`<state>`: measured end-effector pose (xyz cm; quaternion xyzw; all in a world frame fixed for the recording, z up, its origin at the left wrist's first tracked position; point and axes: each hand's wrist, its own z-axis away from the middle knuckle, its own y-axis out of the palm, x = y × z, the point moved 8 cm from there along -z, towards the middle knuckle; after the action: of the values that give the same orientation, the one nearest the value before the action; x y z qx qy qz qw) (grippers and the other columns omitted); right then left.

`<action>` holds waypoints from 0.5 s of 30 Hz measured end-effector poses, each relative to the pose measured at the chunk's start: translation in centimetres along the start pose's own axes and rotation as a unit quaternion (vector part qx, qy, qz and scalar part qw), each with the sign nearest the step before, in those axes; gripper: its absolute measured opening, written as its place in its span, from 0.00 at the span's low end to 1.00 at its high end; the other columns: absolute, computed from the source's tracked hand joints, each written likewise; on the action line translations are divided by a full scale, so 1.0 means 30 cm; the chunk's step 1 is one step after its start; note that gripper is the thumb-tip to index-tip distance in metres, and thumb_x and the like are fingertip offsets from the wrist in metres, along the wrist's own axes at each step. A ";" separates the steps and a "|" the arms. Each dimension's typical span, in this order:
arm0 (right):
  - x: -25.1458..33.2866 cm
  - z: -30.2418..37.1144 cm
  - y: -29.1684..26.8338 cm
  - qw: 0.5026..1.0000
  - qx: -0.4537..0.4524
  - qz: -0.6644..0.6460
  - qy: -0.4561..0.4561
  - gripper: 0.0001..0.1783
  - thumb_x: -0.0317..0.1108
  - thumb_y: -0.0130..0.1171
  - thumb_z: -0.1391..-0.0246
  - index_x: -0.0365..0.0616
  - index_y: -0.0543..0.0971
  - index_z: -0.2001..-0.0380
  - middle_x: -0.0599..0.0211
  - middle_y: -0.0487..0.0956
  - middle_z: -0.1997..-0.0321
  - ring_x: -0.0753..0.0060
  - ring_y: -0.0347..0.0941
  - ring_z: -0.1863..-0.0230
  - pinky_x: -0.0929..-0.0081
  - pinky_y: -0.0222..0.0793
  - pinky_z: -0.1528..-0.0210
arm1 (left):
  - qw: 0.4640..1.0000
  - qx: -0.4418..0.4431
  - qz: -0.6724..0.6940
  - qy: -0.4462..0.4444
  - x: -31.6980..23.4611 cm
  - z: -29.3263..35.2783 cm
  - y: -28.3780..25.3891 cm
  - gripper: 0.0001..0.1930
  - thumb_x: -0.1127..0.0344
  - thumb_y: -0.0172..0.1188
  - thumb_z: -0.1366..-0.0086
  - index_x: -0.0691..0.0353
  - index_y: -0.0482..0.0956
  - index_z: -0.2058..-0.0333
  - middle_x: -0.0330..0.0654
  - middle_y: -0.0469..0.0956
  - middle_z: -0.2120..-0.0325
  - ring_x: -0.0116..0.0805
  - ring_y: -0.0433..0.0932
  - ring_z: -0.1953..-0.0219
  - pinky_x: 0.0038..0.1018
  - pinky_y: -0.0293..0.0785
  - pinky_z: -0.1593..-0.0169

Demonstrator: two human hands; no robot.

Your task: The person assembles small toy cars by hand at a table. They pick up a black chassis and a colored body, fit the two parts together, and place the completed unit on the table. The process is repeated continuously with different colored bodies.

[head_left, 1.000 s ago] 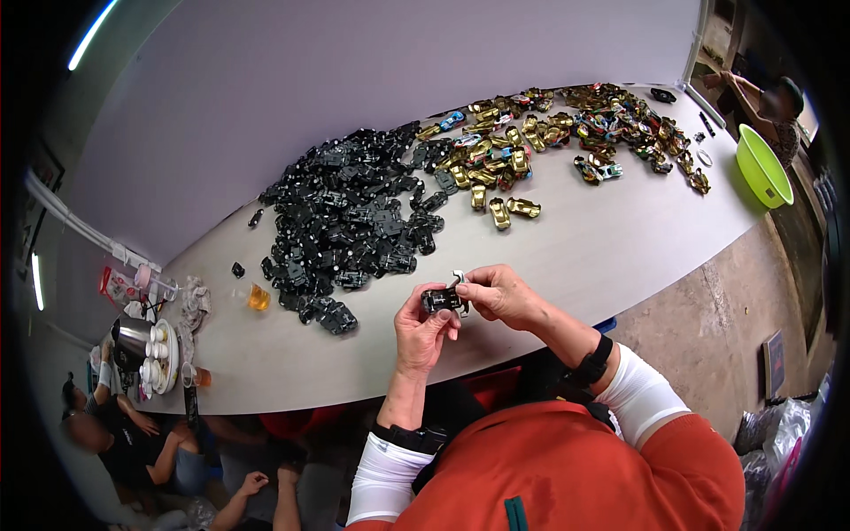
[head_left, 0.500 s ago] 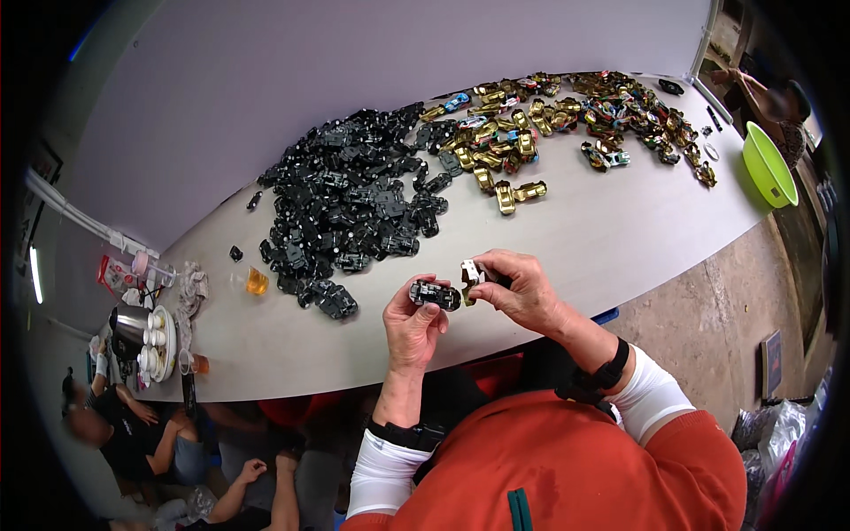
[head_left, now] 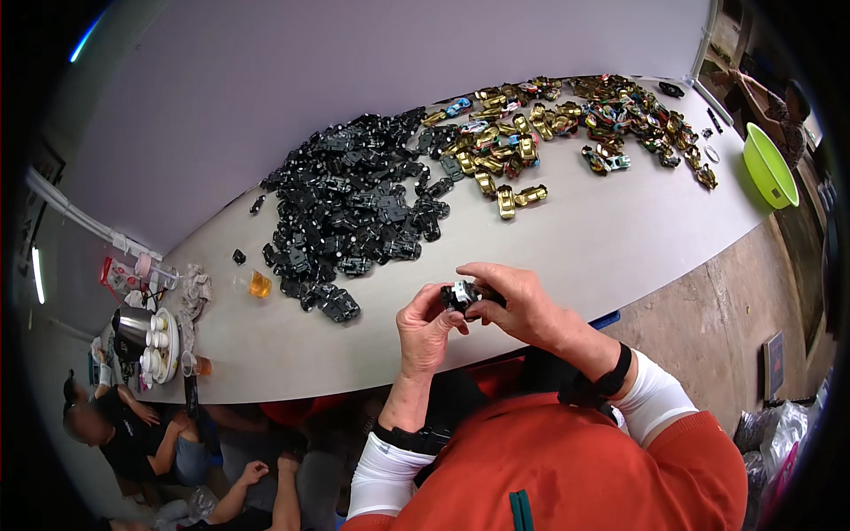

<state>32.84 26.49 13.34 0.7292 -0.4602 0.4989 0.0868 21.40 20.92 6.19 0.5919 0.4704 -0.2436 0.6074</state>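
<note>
Near the table's front edge, my two hands meet around a small toy car. My left hand [head_left: 421, 329] is closed on its black toy car chassis [head_left: 452, 305]. My right hand [head_left: 524, 305] pinches a white-topped toy car body shell [head_left: 462, 289] against that chassis; fingers cover much of both parts, so I cannot tell how they fit. Beyond my left hand spreads a large heap of black toy car chassis [head_left: 363, 199]. Farther right is a heap of gold and coloured toy car shells [head_left: 496, 150], with a gold car shell [head_left: 506, 202] at its near side.
A green basin [head_left: 768, 168] stands at the table's right end. On the left are a glass of amber drink [head_left: 258, 284], a cloth [head_left: 195, 292] and a tray of white cups [head_left: 161, 345]. Other people sit at lower left; another person is at far right.
My hands have come together. The shell in my right hand, earlier apart from the chassis, now sits against it, and the chassis has been turned.
</note>
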 end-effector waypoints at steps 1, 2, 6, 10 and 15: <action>0.018 -0.003 -0.003 1.000 -0.007 0.005 -0.018 0.21 0.19 0.62 0.61 0.41 0.74 0.59 0.64 0.74 0.74 0.75 0.72 0.79 0.79 0.70 0.80 | 1.000 0.005 -0.005 -0.001 -0.009 0.004 0.013 0.20 0.68 0.67 0.51 0.68 0.74 0.59 0.36 0.72 0.69 0.27 0.75 0.69 0.21 0.76 0.74; 0.034 -0.010 0.003 0.998 0.026 0.040 -0.034 0.24 0.19 0.62 0.61 0.43 0.74 0.56 0.64 0.73 0.75 0.75 0.73 0.79 0.79 0.71 0.79 | 1.000 0.006 -0.005 0.008 -0.019 0.003 0.022 0.20 0.68 0.67 0.51 0.67 0.74 0.59 0.36 0.72 0.69 0.27 0.75 0.69 0.21 0.76 0.74; 0.046 -0.003 0.011 0.995 0.063 0.052 -0.056 0.26 0.19 0.62 0.61 0.46 0.74 0.54 0.65 0.72 0.76 0.75 0.72 0.80 0.79 0.71 0.80 | 1.000 0.017 0.002 0.022 -0.016 0.008 0.028 0.19 0.67 0.66 0.50 0.68 0.75 0.60 0.36 0.71 0.69 0.27 0.75 0.69 0.21 0.77 0.74; 0.084 -0.013 0.000 0.991 0.096 0.077 -0.050 0.26 0.19 0.62 0.60 0.46 0.73 0.53 0.64 0.71 0.77 0.72 0.72 0.81 0.78 0.70 0.80 | 0.999 0.020 0.002 0.031 -0.022 0.006 0.058 0.19 0.65 0.66 0.49 0.71 0.74 0.61 0.38 0.70 0.69 0.30 0.76 0.71 0.22 0.76 0.74; 0.132 -0.009 -0.021 0.982 0.110 0.132 -0.078 0.26 0.20 0.61 0.58 0.45 0.72 0.52 0.63 0.71 0.77 0.69 0.71 0.82 0.76 0.69 0.80 | 0.998 0.033 0.000 0.050 -0.041 0.014 0.108 0.20 0.65 0.65 0.49 0.71 0.74 0.60 0.38 0.71 0.69 0.30 0.76 0.71 0.22 0.77 0.75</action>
<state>33.46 24.68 16.89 0.7038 -0.5000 0.4954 -0.0962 23.75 20.80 8.77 0.6230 0.4920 -0.2292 0.5633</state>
